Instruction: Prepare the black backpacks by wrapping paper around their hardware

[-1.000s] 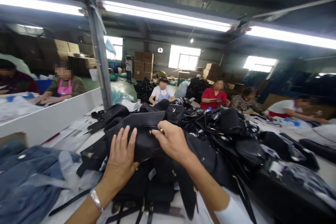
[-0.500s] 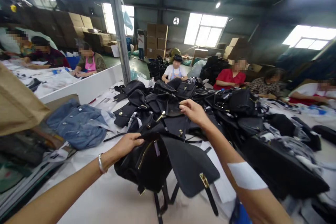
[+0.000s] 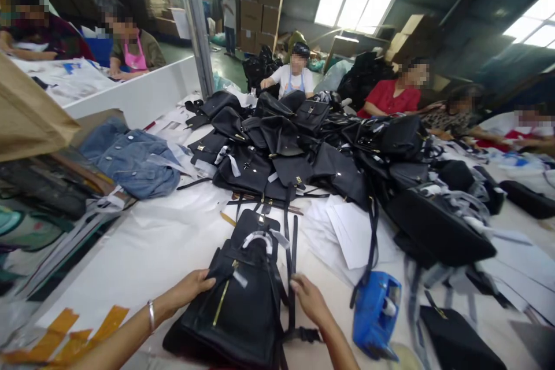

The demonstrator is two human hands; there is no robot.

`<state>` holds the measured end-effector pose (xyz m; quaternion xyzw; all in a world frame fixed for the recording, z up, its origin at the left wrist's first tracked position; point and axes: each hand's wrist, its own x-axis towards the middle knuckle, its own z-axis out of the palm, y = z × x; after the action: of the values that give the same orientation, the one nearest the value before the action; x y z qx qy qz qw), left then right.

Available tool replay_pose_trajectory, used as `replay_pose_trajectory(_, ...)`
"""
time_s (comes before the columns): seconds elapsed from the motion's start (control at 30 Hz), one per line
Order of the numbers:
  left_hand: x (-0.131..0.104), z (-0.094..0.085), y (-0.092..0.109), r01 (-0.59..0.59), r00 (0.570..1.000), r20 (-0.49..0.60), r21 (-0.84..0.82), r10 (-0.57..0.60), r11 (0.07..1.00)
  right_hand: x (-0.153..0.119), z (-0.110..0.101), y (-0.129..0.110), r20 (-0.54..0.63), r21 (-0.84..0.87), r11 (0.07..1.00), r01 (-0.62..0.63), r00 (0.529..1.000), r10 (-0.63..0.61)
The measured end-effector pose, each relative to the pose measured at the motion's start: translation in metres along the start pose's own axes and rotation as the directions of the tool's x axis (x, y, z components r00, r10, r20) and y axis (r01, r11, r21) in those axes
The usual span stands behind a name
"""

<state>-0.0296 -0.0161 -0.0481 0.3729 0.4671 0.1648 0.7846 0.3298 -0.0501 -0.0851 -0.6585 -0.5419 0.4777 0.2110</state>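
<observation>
A black backpack (image 3: 243, 306) lies on the white table, its gold zipper facing up and its flap folded out toward the pile. Pale wrapping covers its top handle. My left hand (image 3: 193, 290), with a bracelet at the wrist, grips the bag's left edge. On the other side my right hand (image 3: 310, 299) has its fingers curled at a black shoulder strap (image 3: 293, 277), which runs up from the bag. The tips of those fingers are partly hidden.
A heap of black bags (image 3: 277, 150) fills the table's middle. Nearby are white paper sheets (image 3: 353, 234), a blue tape dispenser (image 3: 376, 315), a denim garment (image 3: 130, 156) and orange tape strips (image 3: 82, 332). A metal post (image 3: 195, 29) stands behind. Several people sit around the tables.
The backpack has come down flat on the table, closer to me, zipper side up. My right hand has moved from the pile down to its strap. The view has tilted downward.
</observation>
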Motion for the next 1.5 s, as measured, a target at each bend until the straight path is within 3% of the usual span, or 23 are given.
replay_pose_trajectory(0.13, -0.002, 0.003, 0.001, -0.03, 0.998, -0.053, 0.093, 0.036, 0.995, -0.034, 0.026, 0.006, 0.321, 0.154, 0.988, 0.007, 0.945, -0.057)
replay_pose_trajectory(0.23, 0.001, 0.001, -0.004, 0.002, 0.998, -0.063, 0.092, 0.004, 0.996, -0.05, 0.025, 0.01, 0.432, 0.234, 0.97, -0.061, 0.901, -0.047)
replay_pose_trajectory(0.33, 0.004, 0.0, -0.007, 0.047, 0.996, -0.078, 0.091, -0.04, 0.995, -0.058, 0.011, 0.011, 0.562, 0.273, 0.941, -0.202, 0.827, 0.015)
replay_pose_trajectory(0.4, 0.004, 0.001, -0.005, 0.069, 0.994, -0.094, 0.105, -0.059, 0.992, -0.06, -0.008, 0.003, 0.656, 0.295, 0.906, -0.302, 0.754, 0.038)
replay_pose_trajectory(0.47, 0.003, 0.002, -0.002, 0.088, 0.991, -0.109, 0.12, -0.075, 0.989, -0.061, -0.031, -0.012, 0.694, 0.305, 0.889, -0.34, 0.719, 0.037)
replay_pose_trajectory(0.57, 0.001, 0.003, 0.001, 0.072, 0.993, -0.105, 0.132, -0.059, 0.989, -0.058, -0.058, -0.038, 0.641, 0.347, 0.877, -0.333, 0.766, 0.037)
replay_pose_trajectory(0.63, 0.0, 0.001, 0.001, 0.053, 0.995, -0.087, 0.136, -0.042, 0.989, -0.053, -0.061, -0.049, 0.6, 0.337, 0.879, -0.338, 0.797, 0.076)
replay_pose_trajectory(0.77, 0.003, -0.005, -0.008, 0.051, 0.996, -0.074, 0.131, -0.041, 0.99, -0.036, -0.032, -0.043, 0.532, 0.123, 0.937, -0.328, 0.818, 0.217)
replay_pose_trajectory(0.87, 0.007, -0.011, -0.017, 0.036, 0.997, -0.075, 0.119, -0.028, 0.992, -0.028, -0.004, -0.027, 0.462, 0.093, 0.955, -0.282, 0.862, 0.21)
replay_pose_trajectory(0.93, 0.01, -0.012, -0.021, 0.034, 0.997, -0.074, 0.112, -0.026, 0.993, -0.03, 0.01, -0.019, 0.477, 0.133, 0.946, -0.294, 0.856, 0.199)
replay_pose_trajectory(1.0, 0.011, -0.013, -0.023, 0.035, 0.996, -0.081, 0.126, -0.025, 0.991, -0.036, 0.018, -0.016, 0.529, 0.135, 0.933, -0.335, 0.82, 0.218)
replay_pose_trajectory(1.07, 0.011, -0.014, -0.024, 0.023, 0.997, -0.082, 0.15, -0.011, 0.988, -0.043, 0.021, -0.016, 0.565, 0.129, 0.91, -0.393, 0.783, 0.258)
replay_pose_trajectory(1.13, 0.011, -0.017, -0.027, 0.003, 0.997, -0.072, 0.166, 0.009, 0.986, -0.05, 0.02, -0.018, 0.557, 0.159, 0.887, -0.433, 0.781, 0.282)
replay_pose_trajectory(1.23, 0.015, -0.024, -0.034, -0.03, 0.999, -0.035, 0.159, 0.036, 0.987, -0.055, 0.003, -0.031, 0.461, 0.174, 0.917, -0.358, 0.853, 0.245)
replay_pose_trajectory(1.3, 0.019, -0.028, -0.039, -0.059, 0.998, -0.003, 0.159, 0.061, 0.985, -0.057, -0.019, -0.049, 0.383, 0.086, 0.959, -0.269, 0.898, 0.218)
replay_pose_trajectory(1.4, 0.023, -0.029, -0.042, -0.078, 0.997, -0.007, 0.176, 0.081, 0.981, -0.057, -0.059, -0.094, 0.32, -0.152, 0.972, -0.18, 0.921, 0.22)
replay_pose_trajectory(1.5, 0.022, -0.024, -0.046, -0.11, 0.993, -0.032, 0.181, 0.118, 0.977, -0.052, -0.097, -0.156, 0.299, -0.475, 0.88, -0.01, 0.939, 0.172)
